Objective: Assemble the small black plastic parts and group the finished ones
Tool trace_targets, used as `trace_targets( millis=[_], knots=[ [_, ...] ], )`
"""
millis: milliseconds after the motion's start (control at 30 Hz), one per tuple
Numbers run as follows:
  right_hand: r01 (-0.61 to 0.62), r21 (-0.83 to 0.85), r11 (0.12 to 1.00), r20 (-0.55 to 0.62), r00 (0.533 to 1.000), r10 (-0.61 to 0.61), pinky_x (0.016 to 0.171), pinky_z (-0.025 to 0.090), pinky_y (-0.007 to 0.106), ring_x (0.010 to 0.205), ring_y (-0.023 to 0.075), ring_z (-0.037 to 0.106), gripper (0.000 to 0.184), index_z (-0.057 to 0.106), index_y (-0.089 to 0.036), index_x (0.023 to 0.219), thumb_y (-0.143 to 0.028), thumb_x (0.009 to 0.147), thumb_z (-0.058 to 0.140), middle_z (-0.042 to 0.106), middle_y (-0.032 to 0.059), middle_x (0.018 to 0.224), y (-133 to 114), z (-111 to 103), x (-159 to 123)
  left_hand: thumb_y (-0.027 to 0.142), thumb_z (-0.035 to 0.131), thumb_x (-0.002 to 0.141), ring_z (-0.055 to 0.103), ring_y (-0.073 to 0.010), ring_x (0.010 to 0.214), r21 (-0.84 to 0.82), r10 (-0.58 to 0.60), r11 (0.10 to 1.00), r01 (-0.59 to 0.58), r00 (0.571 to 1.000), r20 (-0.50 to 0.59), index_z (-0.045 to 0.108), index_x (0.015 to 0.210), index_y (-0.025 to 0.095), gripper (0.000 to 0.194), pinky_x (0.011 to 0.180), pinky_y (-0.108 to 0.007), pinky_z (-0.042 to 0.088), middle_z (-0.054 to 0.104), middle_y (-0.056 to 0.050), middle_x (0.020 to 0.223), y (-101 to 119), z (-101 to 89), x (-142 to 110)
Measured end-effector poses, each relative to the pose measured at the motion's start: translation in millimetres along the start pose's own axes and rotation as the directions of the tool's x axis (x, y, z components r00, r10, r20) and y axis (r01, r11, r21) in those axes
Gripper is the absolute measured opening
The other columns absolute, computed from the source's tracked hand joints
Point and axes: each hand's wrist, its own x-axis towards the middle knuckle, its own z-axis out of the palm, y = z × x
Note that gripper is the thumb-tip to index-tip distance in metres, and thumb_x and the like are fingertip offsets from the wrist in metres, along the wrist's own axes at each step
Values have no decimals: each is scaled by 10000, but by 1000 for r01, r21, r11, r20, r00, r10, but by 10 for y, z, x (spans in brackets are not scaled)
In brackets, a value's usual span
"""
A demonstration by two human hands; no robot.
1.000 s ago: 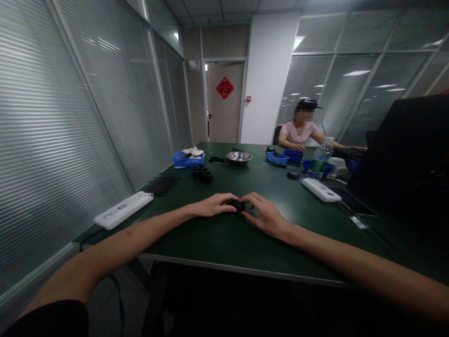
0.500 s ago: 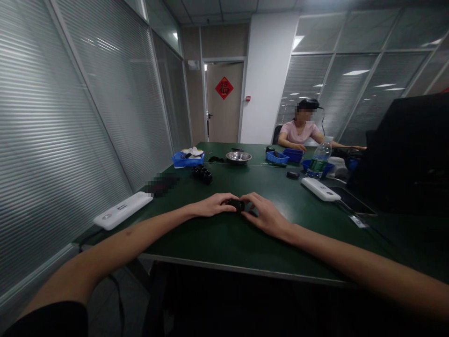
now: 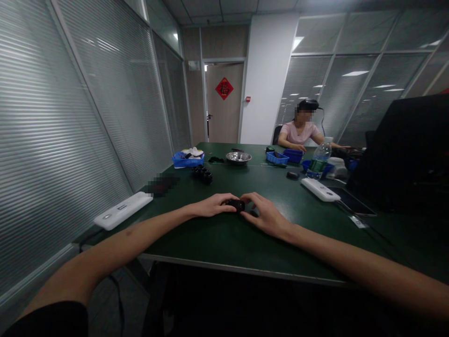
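Note:
Between my two hands, low over the green table [image 3: 217, 243], is a small dark rounded part [image 3: 237, 204]. My left hand [image 3: 214, 204] grips it from the left, thumb in front and fingers behind. From the right, my right hand [image 3: 264, 214] closes thumb and fingertips on its other end. The part's exact kind is too dark to make out, and the fingers cover some of it. Farther back and to the left sits a cluster of shiny black round pieces [image 3: 202, 174], apart from both hands.
A steel bowl [image 3: 239, 158] and a blue basket with white items [image 3: 188, 161] stand toward the back. At right are small blue bins [image 3: 277, 157], a water bottle [image 3: 319, 159] and a white power bank [image 3: 320, 189]. Another white device [image 3: 123, 210] lies left. A co-worker [image 3: 302, 131] sits across.
My hands stay in place around the dark part, which appears slightly turned between the fingers. The co-worker's arm at far right has shifted a little.

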Motion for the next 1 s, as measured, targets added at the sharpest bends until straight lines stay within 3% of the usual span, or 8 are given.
trace_targets(
  millis=[133,367,567,767,1000],
  knots=[
    [-68,-18,998,30,997,69,839,579,405,953,233,677,283,574,-225,1227,-331,975,647,680,77,1089,24,18,5,414,627,981,616,-202,1008,-15,-5,1000,5,1000,6,612,1306,174,404,854,-297,465,661,-82,1169,-20,7,1],
    [20,-24,1000,16,1000,-20,904,574,421,1061,243,656,335,566,-244,1286,-244,959,641,632,100,1241,21,14,-3,429,624,981,609,-207,1027,23,10,1000,-10,1000,-8,608,1303,171,413,875,-300,457,656,-83,1173,-23,4,0],
    [-64,-63,996,6,998,65,876,572,428,1005,249,664,305,585,-216,1243,-353,977,641,668,99,1139,2,10,-6,453,617,982,613,-202,987,-15,-14,1000,15,1000,12,595,1334,178,447,839,-298,463,656,-81,1161,-40,7,-4],
    [58,-60,996,21,998,-57,924,556,409,1082,238,634,315,569,-237,1257,-197,952,633,619,96,1232,-45,-26,1,438,612,984,604,-208,1017,26,20,999,-20,1000,1,598,1320,171,430,876,-311,450,648,-81,1163,-13,-2,-4],
    [-63,-99,993,2,998,64,848,569,423,977,248,654,302,590,-216,1238,-359,977,637,668,101,1112,11,6,-10,438,612,986,611,-196,969,-11,-15,1000,15,1000,13,602,1320,176,424,822,-291,458,656,-84,1158,-5,-4,-8]
  ],
)
